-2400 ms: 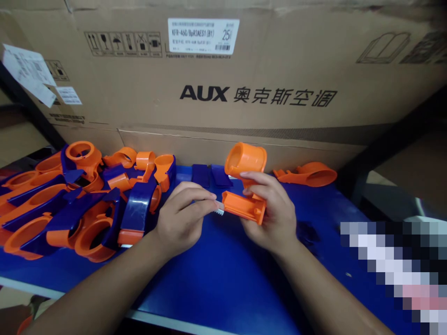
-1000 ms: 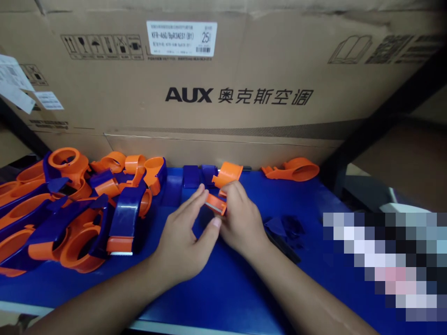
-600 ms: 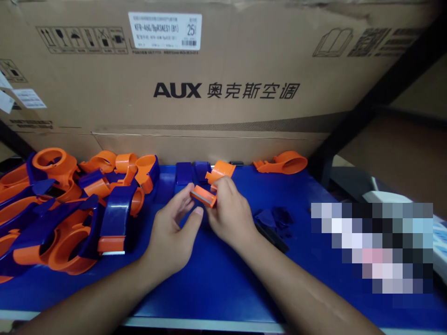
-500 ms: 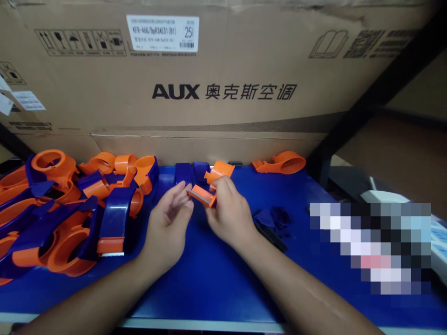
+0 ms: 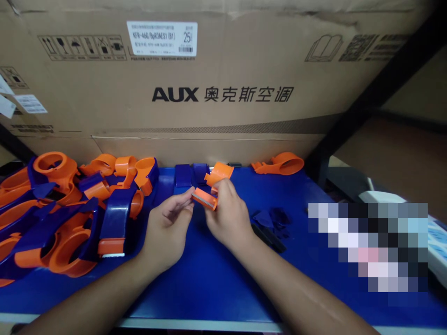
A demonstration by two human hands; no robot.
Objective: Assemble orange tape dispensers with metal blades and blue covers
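Note:
My right hand [image 5: 228, 211] is closed round an orange tape dispenser [image 5: 220, 174], above the blue tabletop. The dispenser's serrated metal blade [image 5: 204, 201] faces me at its near end, and its ring part points away. My left hand [image 5: 167, 228] has its thumb and fingers drawn together at the left end of the blade edge, touching it. Part of the dispenser's handle is hidden inside my right hand. Just behind the hands lie dark blue dispenser parts [image 5: 183, 176].
Orange and blue tape dispensers [image 5: 70, 237] are heaped on the left. Another orange piece [image 5: 282, 164] lies at the back right. Small dark blue scraps [image 5: 272, 217] and a black strip [image 5: 268, 238] lie right of my hands. A large cardboard box [image 5: 223, 65] stands behind the blue tabletop [image 5: 209, 288].
My left fingertips have closed in on the left end of the blade edge; before, they were more spread. The dispenser has stayed almost in place in my right hand.

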